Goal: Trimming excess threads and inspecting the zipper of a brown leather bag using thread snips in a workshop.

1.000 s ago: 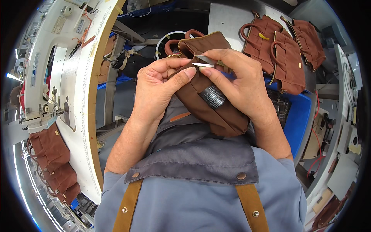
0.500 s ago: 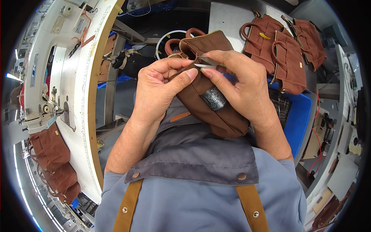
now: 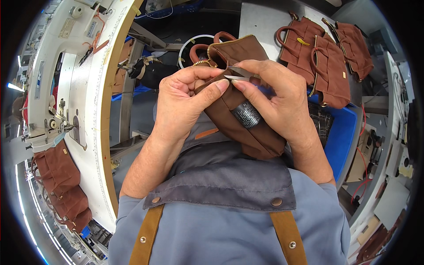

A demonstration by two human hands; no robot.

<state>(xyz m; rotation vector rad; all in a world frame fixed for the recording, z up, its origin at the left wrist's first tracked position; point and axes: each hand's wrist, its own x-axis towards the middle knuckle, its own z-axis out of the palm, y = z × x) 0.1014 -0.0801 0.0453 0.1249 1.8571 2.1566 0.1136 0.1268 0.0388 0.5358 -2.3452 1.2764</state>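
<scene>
Holding brown bag (image 3: 223, 106), snips (image 3: 234, 77), hands (image 3: 285, 104) slightly farther right

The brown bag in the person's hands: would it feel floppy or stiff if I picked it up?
The brown bag is probably floppy, since it creases near its lower end. Its handles may be firmer, because they look thick and hold a rounded arch.
</scene>
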